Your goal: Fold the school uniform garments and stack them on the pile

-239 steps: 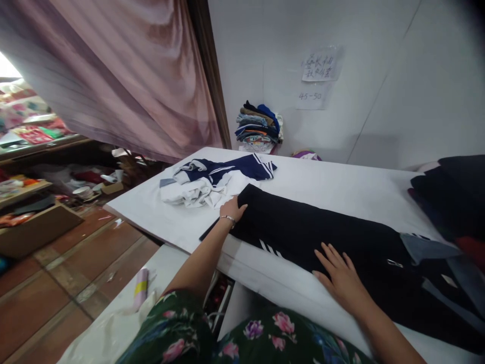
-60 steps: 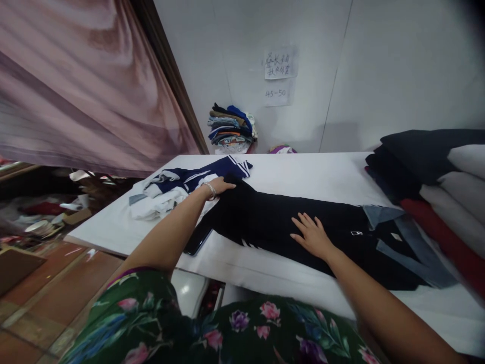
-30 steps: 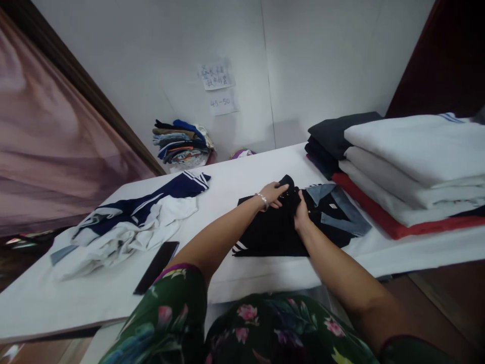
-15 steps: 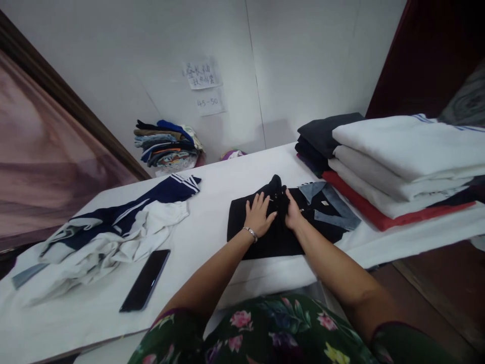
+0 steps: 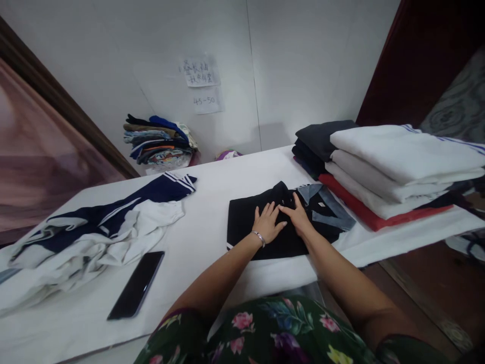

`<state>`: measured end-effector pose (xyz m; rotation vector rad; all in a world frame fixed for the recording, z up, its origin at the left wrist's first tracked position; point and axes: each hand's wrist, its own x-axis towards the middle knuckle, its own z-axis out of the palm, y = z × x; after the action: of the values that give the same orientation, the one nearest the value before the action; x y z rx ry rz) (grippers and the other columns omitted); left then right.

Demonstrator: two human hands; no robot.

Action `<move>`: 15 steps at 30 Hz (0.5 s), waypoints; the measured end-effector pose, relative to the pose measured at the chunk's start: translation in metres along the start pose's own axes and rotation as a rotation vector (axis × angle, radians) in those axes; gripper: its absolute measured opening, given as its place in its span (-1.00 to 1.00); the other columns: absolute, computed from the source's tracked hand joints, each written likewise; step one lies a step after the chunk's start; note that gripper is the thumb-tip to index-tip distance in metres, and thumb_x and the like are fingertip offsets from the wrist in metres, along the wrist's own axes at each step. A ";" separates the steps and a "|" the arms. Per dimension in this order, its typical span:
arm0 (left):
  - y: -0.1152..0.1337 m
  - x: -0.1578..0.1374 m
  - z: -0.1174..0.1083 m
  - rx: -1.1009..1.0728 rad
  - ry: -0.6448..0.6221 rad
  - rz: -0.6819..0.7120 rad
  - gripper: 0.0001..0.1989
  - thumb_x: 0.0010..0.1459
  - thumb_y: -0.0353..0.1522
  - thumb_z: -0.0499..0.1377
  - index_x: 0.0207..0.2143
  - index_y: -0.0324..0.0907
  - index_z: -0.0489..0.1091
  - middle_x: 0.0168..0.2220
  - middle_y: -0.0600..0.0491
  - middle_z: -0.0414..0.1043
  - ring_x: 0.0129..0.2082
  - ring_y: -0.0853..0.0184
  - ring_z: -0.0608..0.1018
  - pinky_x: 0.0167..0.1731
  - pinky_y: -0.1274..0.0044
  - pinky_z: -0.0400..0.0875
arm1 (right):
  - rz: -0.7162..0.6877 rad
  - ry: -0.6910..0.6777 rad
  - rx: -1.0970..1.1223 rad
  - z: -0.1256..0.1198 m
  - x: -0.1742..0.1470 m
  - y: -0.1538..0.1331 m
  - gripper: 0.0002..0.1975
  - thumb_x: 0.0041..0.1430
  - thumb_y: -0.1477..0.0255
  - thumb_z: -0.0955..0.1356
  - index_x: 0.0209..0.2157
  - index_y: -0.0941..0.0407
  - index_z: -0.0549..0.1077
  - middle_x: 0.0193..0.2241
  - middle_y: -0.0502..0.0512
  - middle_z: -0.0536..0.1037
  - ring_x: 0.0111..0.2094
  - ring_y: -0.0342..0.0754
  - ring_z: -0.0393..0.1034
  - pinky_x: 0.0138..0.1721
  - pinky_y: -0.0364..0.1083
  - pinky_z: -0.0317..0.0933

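A black garment with a grey-blue denim collar (image 5: 244, 217) lies partly folded in front of me, its collar end pointing right. My left hand (image 5: 268, 222) rests flat on its black fabric with the fingers spread. Just to the right, my right hand (image 5: 298, 216) lies on the same garment, thumb and index finger stretched apart, the other fingers partly hidden. Both hands touch the cloth near its middle, close together. Small buttons or fasteners show by the fingertips, and white stripes peek out at the lower left corner.
Folded clothes in white, grey and red (image 5: 401, 156) are stacked at the right. On the left lie a rumpled navy garment (image 5: 147, 194), a rumpled white garment (image 5: 151, 222) and a phone (image 5: 137, 285). Another clothes pile (image 5: 161, 141) stands beyond the table by the wall.
The raised black fold between my hands now lies lower and flatter. My right hand has turned from gripping its edge to lying on top, and my left hand has shifted slightly right.
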<state>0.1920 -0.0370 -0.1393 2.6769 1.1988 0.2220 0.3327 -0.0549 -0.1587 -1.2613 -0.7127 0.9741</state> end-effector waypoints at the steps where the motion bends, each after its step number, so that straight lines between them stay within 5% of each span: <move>1: 0.000 -0.001 -0.004 -0.008 -0.013 0.010 -0.41 0.25 -0.09 -0.06 0.27 -0.10 0.03 0.33 -0.07 -0.10 0.32 0.15 -0.02 0.22 0.06 -0.20 | 0.003 0.014 -0.025 0.000 0.000 -0.001 -0.03 -0.21 0.37 0.49 0.26 0.02 0.08 0.04 0.09 0.45 0.00 0.03 0.37 0.07 0.03 0.21; 9: -0.044 -0.017 -0.053 -0.026 0.174 -0.092 -0.52 0.24 -0.15 0.00 0.17 -0.10 0.22 0.31 -0.08 0.00 0.30 0.14 0.04 0.22 0.13 -0.12 | 0.052 0.059 0.100 -0.018 0.008 -0.040 -0.08 -0.23 0.47 0.41 0.25 0.00 0.11 -0.26 0.01 0.57 -0.39 -0.03 0.47 -0.35 -0.06 0.38; 15: -0.059 -0.025 -0.043 -0.042 0.114 -0.174 -0.43 0.24 -0.09 -0.03 0.23 -0.14 0.13 0.32 -0.13 -0.07 0.32 0.10 -0.01 0.21 0.09 -0.13 | -0.002 0.123 0.009 -0.073 0.033 -0.066 -0.10 -0.25 0.47 0.41 0.22 -0.05 0.16 -0.25 -0.01 0.55 -0.47 -0.09 0.44 -0.41 -0.10 0.36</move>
<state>0.1236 -0.0115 -0.1133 2.5362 1.4350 0.3725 0.4249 -0.0593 -0.1104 -1.3008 -0.6126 0.8892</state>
